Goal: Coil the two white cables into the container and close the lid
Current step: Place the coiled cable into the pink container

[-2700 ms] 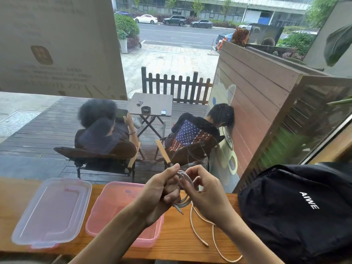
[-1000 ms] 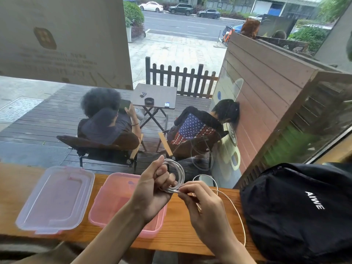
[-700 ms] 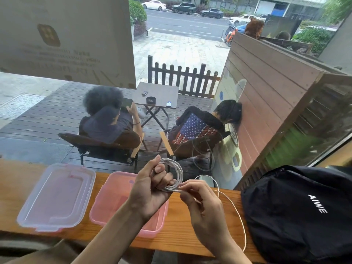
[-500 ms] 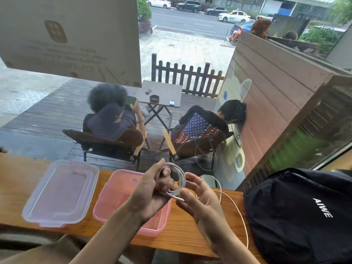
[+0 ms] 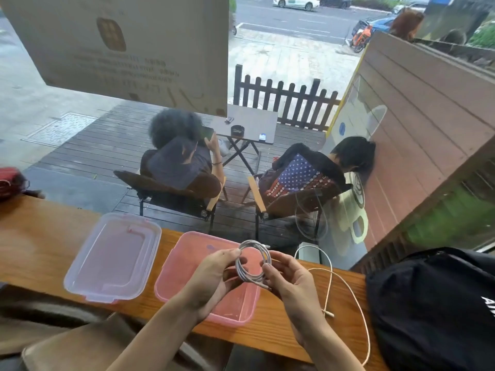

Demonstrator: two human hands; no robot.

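Note:
A white cable wound into a small coil (image 5: pixel 253 261) hangs between both hands, above the open pink container (image 5: pixel 187 266). My left hand (image 5: pixel 211 279) pinches the coil's left side. My right hand (image 5: pixel 292 279) grips its right side and lower end. A second white cable (image 5: pixel 345 287) lies loose on the wooden counter to the right, its plug end near the counter's front. The clear lid (image 5: pixel 112 255) rests flat on the counter left of the container.
A black backpack (image 5: pixel 434 309) fills the counter's right end. A window pane stands right behind the narrow wooden counter (image 5: pixel 40 242). A red object (image 5: pixel 9 180) sits at the far left. Two people sit on chairs outside.
The coil has moved down and left over the pink container, now held by both hands. The trailing end has been wound in. The camera view tilted down and left.

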